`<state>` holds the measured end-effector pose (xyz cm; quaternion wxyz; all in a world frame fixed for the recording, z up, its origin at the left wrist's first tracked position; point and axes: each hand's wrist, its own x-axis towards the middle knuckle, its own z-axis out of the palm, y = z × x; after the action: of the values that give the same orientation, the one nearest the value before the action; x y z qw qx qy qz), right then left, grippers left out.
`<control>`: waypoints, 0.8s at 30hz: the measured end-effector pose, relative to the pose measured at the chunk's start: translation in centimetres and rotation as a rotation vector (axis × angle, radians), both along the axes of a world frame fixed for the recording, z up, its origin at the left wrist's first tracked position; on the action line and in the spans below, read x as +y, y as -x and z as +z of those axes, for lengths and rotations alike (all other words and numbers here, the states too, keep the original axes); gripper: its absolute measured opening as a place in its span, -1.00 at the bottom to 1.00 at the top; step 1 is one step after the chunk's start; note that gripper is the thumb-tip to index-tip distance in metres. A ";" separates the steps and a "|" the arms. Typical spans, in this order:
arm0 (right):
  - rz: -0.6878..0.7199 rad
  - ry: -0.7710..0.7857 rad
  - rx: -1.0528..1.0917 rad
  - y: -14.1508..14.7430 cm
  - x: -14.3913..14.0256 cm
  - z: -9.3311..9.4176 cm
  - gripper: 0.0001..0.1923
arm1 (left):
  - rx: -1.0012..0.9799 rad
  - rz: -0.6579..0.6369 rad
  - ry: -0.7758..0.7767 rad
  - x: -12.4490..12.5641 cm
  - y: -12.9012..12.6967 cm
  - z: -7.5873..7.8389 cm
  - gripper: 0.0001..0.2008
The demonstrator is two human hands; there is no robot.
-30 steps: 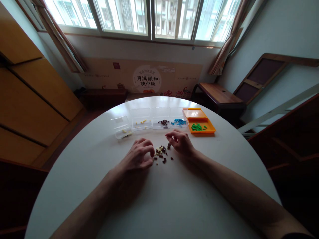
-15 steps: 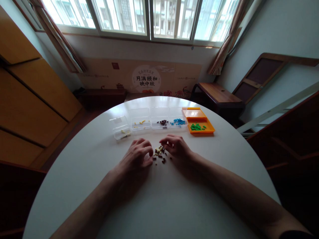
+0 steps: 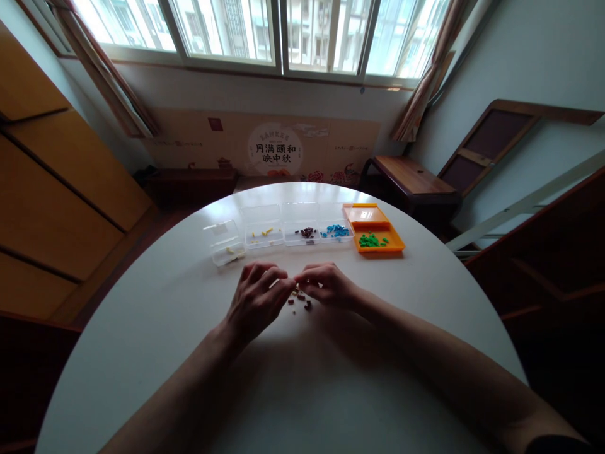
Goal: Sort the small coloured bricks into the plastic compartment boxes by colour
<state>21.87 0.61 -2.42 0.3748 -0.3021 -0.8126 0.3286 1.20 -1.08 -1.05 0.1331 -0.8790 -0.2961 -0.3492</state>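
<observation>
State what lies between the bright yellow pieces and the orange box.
The head view shows dark brown pieces, then blue pieces, in clear compartments.

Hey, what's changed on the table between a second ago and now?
The right hand moved left and the left hand closed in slightly, so their fingertips now meet above the loose pieces, hiding most of them. Whether either grips a piece is unclear. The clear boxes and orange box stayed put.
</observation>
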 end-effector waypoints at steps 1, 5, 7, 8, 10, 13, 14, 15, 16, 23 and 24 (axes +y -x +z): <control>0.010 0.027 0.004 0.0 0.0 0.1 -0.76 | 0.001 -0.003 -0.006 0.0 0.0 0.0 -0.88; 0.022 0.085 0.001 -0.1 -0.1 0.3 -0.77 | -0.016 0.003 -0.001 0.0 0.0 0.2 -0.93; 0.018 0.072 0.003 -0.1 0.0 0.2 -0.80 | -0.022 0.015 0.003 0.0 0.0 0.3 -0.94; 0.017 0.061 0.000 -0.1 0.0 0.2 -0.81 | -0.021 0.018 0.003 0.0 0.0 0.3 -0.93; 0.007 0.040 -0.014 0.0 0.0 0.1 -0.84 | -0.013 0.023 0.003 0.1 0.0 0.2 -0.93; -0.029 0.011 -0.027 -0.2 -0.1 0.1 -0.86 | 0.009 0.031 -0.005 0.3 0.0 0.2 -0.91; -0.046 -0.002 -0.026 -0.3 0.0 0.2 -0.86 | 0.012 0.035 -0.008 0.3 0.0 0.1 -0.91; -0.067 -0.016 -0.023 -0.5 0.1 0.2 -0.86 | 0.012 0.039 -0.009 0.4 -0.1 0.1 -0.91; -0.097 -0.033 -0.018 -0.8 0.3 0.3 -0.86 | 0.012 0.038 -0.008 0.5 -0.1 0.0 -0.91; -0.551 -0.261 -0.080 -6.0 3.6 0.6 -0.83 | 0.019 -0.011 0.025 0.7 -0.5 -0.2 -0.90; -0.627 -0.279 -0.094 -7.1 4.0 0.5 -0.82 | 0.020 -0.012 0.029 0.7 -0.5 -0.2 -0.90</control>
<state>28.96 4.66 -1.91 0.4576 -0.4975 -0.7337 0.0688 1.67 -0.38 -1.26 0.1211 -0.8860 -0.2943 -0.3371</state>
